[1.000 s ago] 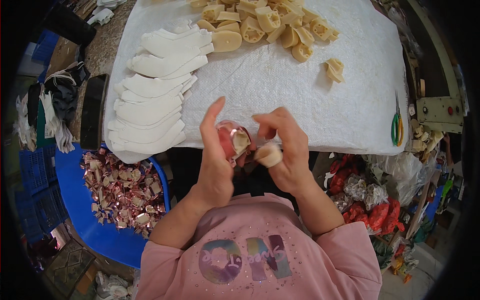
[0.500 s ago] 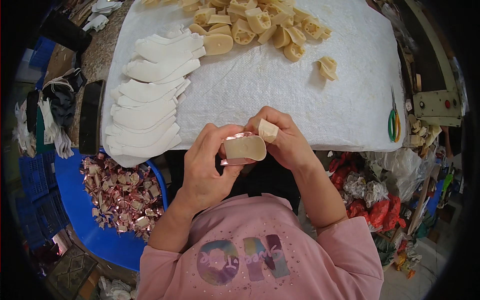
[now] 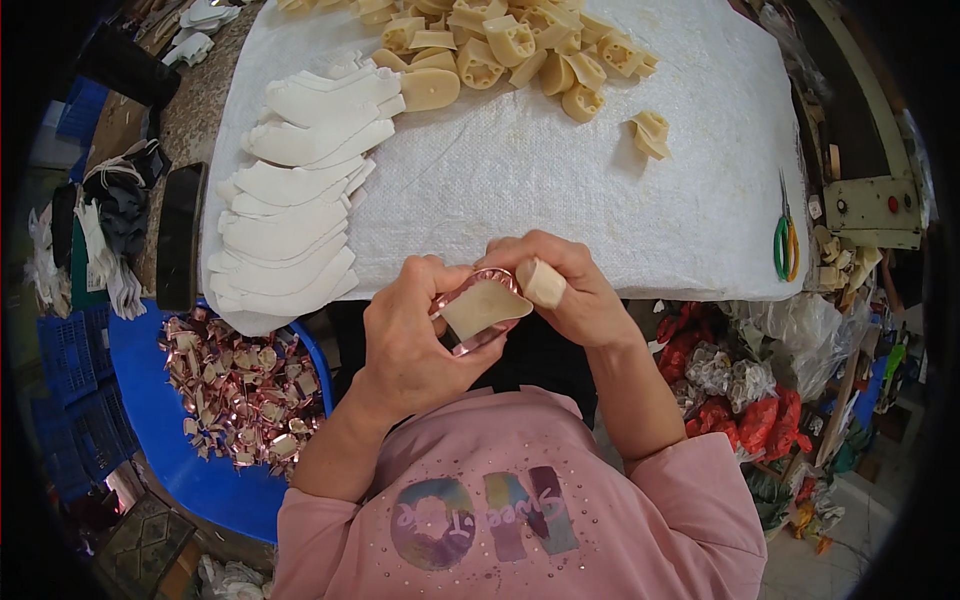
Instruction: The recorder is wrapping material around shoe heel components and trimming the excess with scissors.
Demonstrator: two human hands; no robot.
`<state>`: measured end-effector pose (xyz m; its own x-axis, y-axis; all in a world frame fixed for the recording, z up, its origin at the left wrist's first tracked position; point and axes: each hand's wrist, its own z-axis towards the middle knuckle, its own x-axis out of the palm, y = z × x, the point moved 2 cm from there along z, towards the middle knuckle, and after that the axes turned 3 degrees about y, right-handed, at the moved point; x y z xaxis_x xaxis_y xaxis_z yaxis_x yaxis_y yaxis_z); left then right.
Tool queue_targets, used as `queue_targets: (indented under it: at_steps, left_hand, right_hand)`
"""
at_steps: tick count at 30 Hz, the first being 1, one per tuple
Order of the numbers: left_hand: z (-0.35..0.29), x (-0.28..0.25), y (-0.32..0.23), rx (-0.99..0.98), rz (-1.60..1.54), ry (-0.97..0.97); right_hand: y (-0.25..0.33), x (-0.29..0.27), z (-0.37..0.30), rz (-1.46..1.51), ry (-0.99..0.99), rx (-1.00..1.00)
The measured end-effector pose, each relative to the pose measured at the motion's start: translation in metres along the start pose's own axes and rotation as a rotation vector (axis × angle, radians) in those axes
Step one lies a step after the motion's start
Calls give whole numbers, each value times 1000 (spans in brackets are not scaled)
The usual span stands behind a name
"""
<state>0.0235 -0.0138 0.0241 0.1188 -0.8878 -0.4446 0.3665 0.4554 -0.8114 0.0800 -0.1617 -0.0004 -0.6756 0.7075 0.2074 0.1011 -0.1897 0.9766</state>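
Heel block (image 3: 483,308), a cream moulded piece edged with shiny pink foil, sits between both hands just off the near edge of the counter (image 3: 620,200), above the person's pink shirt. That counter, the largest thing in view, is covered with a white cloth. Below it on the left is a blue tub (image 3: 150,440), its floor strewn with a heap of pink foil scraps (image 3: 245,385). On the cloth's left side lies a fanned stack of white flat cut pieces (image 3: 290,210), overlapping one another from far to near. Along the far edge is a pile of cream heel blocks (image 3: 510,45), with a lone cream block (image 3: 650,133) lying apart to the right of it. Beside the cloth's left edge rests a dark phone (image 3: 180,235).

The left hand (image 3: 405,340) grips the foil-edged block from the left, fingers curled around its rim. The right hand (image 3: 575,290) pinches a small cream stub (image 3: 541,282) at the block's upper right corner, fingers closed on it. Green-handled scissors (image 3: 785,240) lie at the cloth's right edge, well apart from the hands.
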Motion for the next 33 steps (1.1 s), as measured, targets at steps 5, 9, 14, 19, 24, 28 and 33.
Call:
queue_targets:
  at_steps: [5,9,14,19,24,28,33]
  left_hand:
    - [-4,9,-7,58,86,-90]
    - [-1,13,-6,6,169,-196]
    - [-7,13,-3,25,195,-238]
    - [-10,16,-1,41,283,-317]
    - [-12,13,7,42,282,-319]
    - [-11,2,10,-172,-30,-257]
    - [-21,-3,20,-469,-867,49]
  right_hand:
    - [-3,10,-6,-5,-50,-97]
    - [-5,22,-5,-135,-219,-99]
    - [-9,34,-10,479,-215,36]
    - [-11,38,-7,-12,-331,-32]
    - [-5,40,0,-559,-393,-125]
    - [-12,28,-4,62,-247,71]
    - [-6,20,5,-31,91,-135]
